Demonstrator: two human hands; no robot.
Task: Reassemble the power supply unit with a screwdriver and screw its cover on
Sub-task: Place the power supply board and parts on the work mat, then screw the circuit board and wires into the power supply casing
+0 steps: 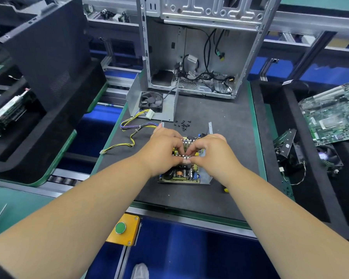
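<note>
The board (179,174) sits in its metal base (207,177), near the front edge of the mat (220,109), about midway along it. Both hands are on top of it. The left hand (164,150) and right hand (210,151) have fingers curled, fingertips pinching the heatsink (186,142) in the board's middle; both thumbs meet at its near side. Looks like seating the board into the base, no screws in yet.

Risks: uneven push from the two hands could tilt the board, so its holes miss the base's standoffs. Heatsink fins are thin, so a hard pinch could bend them or nick a finger. The wires (133,127) trail from the board toward the mat's left edge, and a tug or shift could drag them under the board's edge or pinch them later under the cover.

Loose screws (183,124) lie in a cluster just behind the hands, toward the mat's middle; a sweep of a wrist could scatter them. The cover (169,109) with its fan (151,101) stands farther back, left of centre, ahead of the open case (189,57) at the back edge. I can't pick out a screwdriver with certainty; a yellow bit (226,190) shows by the right wrist.
</note>
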